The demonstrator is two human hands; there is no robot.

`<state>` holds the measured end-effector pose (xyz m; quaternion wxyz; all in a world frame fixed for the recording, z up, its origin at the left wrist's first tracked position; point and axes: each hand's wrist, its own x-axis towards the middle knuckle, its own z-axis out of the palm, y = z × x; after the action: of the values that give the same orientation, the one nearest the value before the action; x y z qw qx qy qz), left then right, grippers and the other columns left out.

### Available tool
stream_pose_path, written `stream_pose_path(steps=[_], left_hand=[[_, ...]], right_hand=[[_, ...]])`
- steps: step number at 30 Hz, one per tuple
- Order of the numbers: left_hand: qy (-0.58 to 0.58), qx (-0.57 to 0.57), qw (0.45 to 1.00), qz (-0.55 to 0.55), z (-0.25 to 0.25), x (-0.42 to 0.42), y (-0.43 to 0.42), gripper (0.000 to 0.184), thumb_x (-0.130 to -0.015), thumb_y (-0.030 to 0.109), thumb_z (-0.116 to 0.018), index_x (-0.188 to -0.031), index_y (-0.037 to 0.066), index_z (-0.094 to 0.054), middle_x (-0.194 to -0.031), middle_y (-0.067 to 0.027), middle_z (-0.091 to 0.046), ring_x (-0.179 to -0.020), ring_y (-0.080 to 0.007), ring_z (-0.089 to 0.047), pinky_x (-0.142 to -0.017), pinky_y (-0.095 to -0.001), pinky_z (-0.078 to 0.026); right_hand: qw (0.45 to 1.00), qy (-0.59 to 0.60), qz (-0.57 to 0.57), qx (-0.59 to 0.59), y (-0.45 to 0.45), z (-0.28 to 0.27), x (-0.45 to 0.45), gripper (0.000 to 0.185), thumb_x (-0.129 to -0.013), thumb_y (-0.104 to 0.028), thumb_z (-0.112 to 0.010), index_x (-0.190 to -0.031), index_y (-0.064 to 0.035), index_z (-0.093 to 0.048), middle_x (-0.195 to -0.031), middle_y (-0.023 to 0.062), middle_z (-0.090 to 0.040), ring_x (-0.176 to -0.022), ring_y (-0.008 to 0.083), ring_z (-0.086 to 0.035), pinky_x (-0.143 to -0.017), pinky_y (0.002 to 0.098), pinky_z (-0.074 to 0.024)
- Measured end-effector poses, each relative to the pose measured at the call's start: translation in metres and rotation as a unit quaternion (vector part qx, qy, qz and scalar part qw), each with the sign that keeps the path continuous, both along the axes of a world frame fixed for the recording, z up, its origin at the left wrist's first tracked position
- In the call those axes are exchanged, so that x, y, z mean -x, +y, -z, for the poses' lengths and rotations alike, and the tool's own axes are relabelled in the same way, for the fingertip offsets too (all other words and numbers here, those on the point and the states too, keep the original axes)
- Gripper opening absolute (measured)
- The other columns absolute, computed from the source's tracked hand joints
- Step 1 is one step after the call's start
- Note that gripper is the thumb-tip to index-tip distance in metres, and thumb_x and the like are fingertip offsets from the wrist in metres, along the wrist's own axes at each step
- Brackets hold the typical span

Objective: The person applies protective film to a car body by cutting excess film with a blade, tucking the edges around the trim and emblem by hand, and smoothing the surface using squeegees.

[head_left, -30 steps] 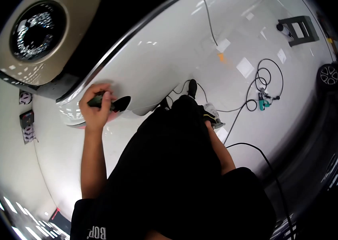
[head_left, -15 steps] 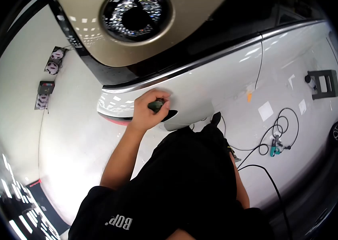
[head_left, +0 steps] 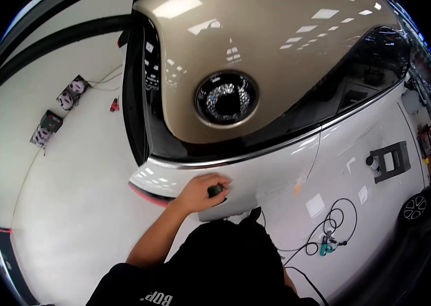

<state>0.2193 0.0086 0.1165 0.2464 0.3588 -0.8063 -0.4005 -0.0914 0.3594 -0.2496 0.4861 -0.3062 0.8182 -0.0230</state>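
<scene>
My left hand (head_left: 200, 193) is closed around a small dark green object (head_left: 215, 190), held against the white lower body panel (head_left: 271, 173) of a car. The thumb and fingers wrap the object, so only its end shows. A bright trim strip (head_left: 236, 158) runs along the panel above the hand, and a red strip (head_left: 146, 196) lies to its left at the panel's edge. On the tan upper panel (head_left: 271, 66) sits a round black part with glittering facets (head_left: 226, 99). My right hand is hidden behind my black clothing; only a little forearm shows.
A teal tool (head_left: 324, 246) and coiled black cable (head_left: 335, 222) lie on the floor at right. Beyond them stand a grey step stool (head_left: 394, 161) and another car's wheel (head_left: 414, 208). Boxed items (head_left: 51, 121) line the left wall. White sheets (head_left: 315, 205) lie near the cable.
The view has tilted up and turned, showing more of the car. My left hand remains at the panel with the dark green object. My right hand and the tool it held have left view.
</scene>
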Motion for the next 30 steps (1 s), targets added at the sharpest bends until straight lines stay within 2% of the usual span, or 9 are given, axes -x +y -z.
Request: stream_pose_path(steps=[7, 8, 18, 21, 24, 25, 27, 29, 30], left_hand=[[0.009, -0.002, 0.999, 0.037, -0.004, -0.006, -0.002, 0.029, -0.089, 0.013, -0.076, -0.116, 0.007, -0.071, -0.101, -0.0082, -0.074, -0.093, -0.0238, -0.073, -0.086, -0.0337, -0.057], [0.017, 0.007, 0.999, 0.037, -0.003, -0.006, -0.002, 0.028, -0.091, 0.019, -0.076, -0.116, 0.008, -0.072, -0.1, -0.0069, -0.073, -0.092, -0.0251, -0.072, -0.085, -0.0345, -0.058], [0.02, 0.012, 0.997, 0.071, 0.0, -0.013, -0.004, 0.027, -0.092, 0.021, -0.076, -0.117, 0.009, -0.072, -0.102, -0.0059, -0.074, -0.092, -0.0253, -0.073, -0.086, -0.0353, -0.058], [-0.013, -0.014, 0.994, 0.109, -0.015, -0.015, -0.007, 0.028, -0.091, 0.015, -0.075, -0.118, 0.008, -0.073, -0.106, -0.0089, -0.074, -0.099, -0.0247, -0.072, -0.089, -0.0349, -0.057], [0.019, -0.034, 0.988, 0.151, -0.024, -0.017, -0.012, 0.028, -0.093, 0.013, -0.073, -0.12, 0.008, -0.076, -0.109, -0.0099, -0.073, -0.103, -0.0252, -0.071, -0.091, -0.0365, -0.056], [0.041, -0.027, 0.983, 0.178, -0.025, -0.02, -0.015, 0.026, -0.095, 0.008, -0.07, -0.12, 0.008, -0.077, -0.119, -0.0101, -0.071, -0.105, -0.0233, -0.07, -0.089, -0.0351, -0.058], [0.106, -0.123, 0.969, 0.186, -0.027, -0.025, -0.011, 0.025, -0.096, 0.004, -0.069, -0.119, 0.008, -0.077, -0.126, -0.0094, -0.068, -0.105, -0.0219, -0.069, -0.088, -0.0333, -0.06], [0.125, -0.227, 0.947, 0.192, -0.029, -0.034, -0.005, 0.026, -0.097, -0.002, -0.066, -0.118, 0.008, -0.077, -0.136, -0.0094, -0.062, -0.109, -0.0195, -0.067, -0.086, -0.0301, -0.063], [0.136, -0.227, 0.946, 0.184, -0.028, -0.039, -0.001, 0.025, -0.097, -0.001, -0.066, -0.119, 0.007, -0.077, -0.135, -0.0101, -0.062, -0.111, -0.0197, -0.066, -0.087, -0.0311, -0.063]], right_hand=[[0.999, 0.022, 0.017, -0.018, -0.023, -0.015, -0.005, 0.037, -0.098, -0.027, -0.054, -0.119, -0.0024, -0.072, -0.114, 0.026, -0.072, -0.106, 0.0394, -0.07, -0.089, 0.0474, -0.0564], [0.999, 0.024, 0.021, -0.021, -0.025, -0.015, -0.007, 0.037, -0.098, -0.027, -0.054, -0.119, -0.0024, -0.072, -0.114, 0.026, -0.072, -0.106, 0.0394, -0.071, -0.089, 0.0473, -0.0564], [0.998, 0.04, 0.047, -0.025, -0.019, -0.031, -0.021, 0.037, -0.097, -0.027, -0.054, -0.119, -0.0025, -0.072, -0.114, 0.0261, -0.073, -0.106, 0.0391, -0.071, -0.09, 0.0471, -0.0569], [0.998, 0.046, 0.041, -0.024, -0.002, -0.036, -0.028, 0.038, -0.097, -0.027, -0.054, -0.119, -0.0025, -0.072, -0.114, 0.0262, -0.073, -0.106, 0.039, -0.071, -0.09, 0.047, -0.057], [0.999, 0.047, 0.001, -0.012, 0.031, -0.039, -0.034, 0.038, -0.097, -0.028, -0.055, -0.119, -0.0026, -0.073, -0.114, 0.0262, -0.073, -0.106, 0.039, -0.071, -0.09, 0.047, -0.0571], [0.998, 0.042, -0.038, 0.002, 0.048, -0.039, -0.034, 0.038, -0.097, -0.028, -0.055, -0.119, -0.0026, -0.073, -0.114, 0.0262, -0.073, -0.106, 0.0389, -0.072, -0.09, 0.0469, -0.0572], [0.993, 0.054, -0.107, -0.003, 0.068, -0.039, -0.031, 0.038, -0.097, -0.028, -0.055, -0.118, -0.0026, -0.073, -0.114, 0.0263, -0.073, -0.106, 0.0389, -0.072, -0.09, 0.0469, -0.0573], [0.981, 0.144, -0.098, -0.089, -0.012, -0.184, -0.056, 0.04, -0.094, -0.034, -0.058, -0.115, -0.0058, -0.076, -0.117, 0.026, -0.073, -0.111, 0.038, -0.071, -0.093, 0.0471, -0.0568], [0.969, 0.183, -0.093, -0.134, -0.057, -0.266, -0.07, 0.041, -0.092, -0.036, -0.06, -0.114, -0.0074, -0.078, -0.118, 0.0258, -0.073, -0.114, 0.0376, -0.071, -0.095, 0.0471, -0.0565]])
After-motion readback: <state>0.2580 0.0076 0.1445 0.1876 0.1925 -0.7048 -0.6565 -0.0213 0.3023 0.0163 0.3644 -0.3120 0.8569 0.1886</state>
